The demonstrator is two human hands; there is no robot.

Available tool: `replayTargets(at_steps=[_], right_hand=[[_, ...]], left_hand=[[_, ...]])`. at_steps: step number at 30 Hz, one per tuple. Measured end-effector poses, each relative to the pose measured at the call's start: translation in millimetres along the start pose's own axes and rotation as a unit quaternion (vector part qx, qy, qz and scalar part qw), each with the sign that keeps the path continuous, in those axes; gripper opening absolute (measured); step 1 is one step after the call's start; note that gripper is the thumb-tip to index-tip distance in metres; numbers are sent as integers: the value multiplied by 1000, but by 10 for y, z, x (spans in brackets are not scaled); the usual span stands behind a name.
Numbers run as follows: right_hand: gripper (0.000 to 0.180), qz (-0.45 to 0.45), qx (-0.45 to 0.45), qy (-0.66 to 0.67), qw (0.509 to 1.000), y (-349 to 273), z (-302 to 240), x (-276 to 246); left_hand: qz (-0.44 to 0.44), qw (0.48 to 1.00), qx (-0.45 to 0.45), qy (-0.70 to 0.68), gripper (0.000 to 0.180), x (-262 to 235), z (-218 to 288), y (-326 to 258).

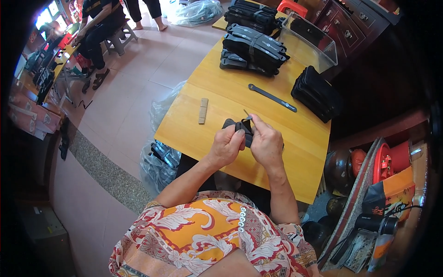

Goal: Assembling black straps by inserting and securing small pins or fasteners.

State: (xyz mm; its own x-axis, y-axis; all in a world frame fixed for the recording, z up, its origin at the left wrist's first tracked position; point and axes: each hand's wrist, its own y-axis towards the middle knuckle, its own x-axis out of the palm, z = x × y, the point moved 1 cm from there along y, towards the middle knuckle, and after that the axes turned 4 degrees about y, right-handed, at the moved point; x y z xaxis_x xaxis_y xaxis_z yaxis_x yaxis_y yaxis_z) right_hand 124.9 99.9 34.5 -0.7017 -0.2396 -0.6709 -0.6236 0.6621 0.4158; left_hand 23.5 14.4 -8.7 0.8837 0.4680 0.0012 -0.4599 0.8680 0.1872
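Note:
Over the near part of the yellow table, my two hands work together on a folded black strap. My left hand is closed around its left side, with the thumb on top. The thumb and fingers of my right hand pinch a loop of it, and a thin dark end pokes up beyond the fingertips. My palms hide much of the strap. Farther off lies a flat grey strap with a slotted, rounded end. A short tan jointed strip rests to the left of my hands.
Banded stacks of black straps stand at the table's back, beside a clear plastic bin. A pile of black pouches sits at the right edge. Plastic bags lie left of the table; a cluttered shelf is at right. Another person sits far left.

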Motion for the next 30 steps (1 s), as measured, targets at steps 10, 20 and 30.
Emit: replayTargets(at_steps=[10,20,30], right_hand=[[33,-11,88,47,995,50,345,-556],[26,154,11,88,984,-17,218,-533],[14,235,189,334,893,-238,989,-713]], left_hand=[[6,971,-30,-237,27,83,-78,117],[-73,936,-56,-339,30,451,128,277],[-253,962,69,-74,26,802,-14,331]])
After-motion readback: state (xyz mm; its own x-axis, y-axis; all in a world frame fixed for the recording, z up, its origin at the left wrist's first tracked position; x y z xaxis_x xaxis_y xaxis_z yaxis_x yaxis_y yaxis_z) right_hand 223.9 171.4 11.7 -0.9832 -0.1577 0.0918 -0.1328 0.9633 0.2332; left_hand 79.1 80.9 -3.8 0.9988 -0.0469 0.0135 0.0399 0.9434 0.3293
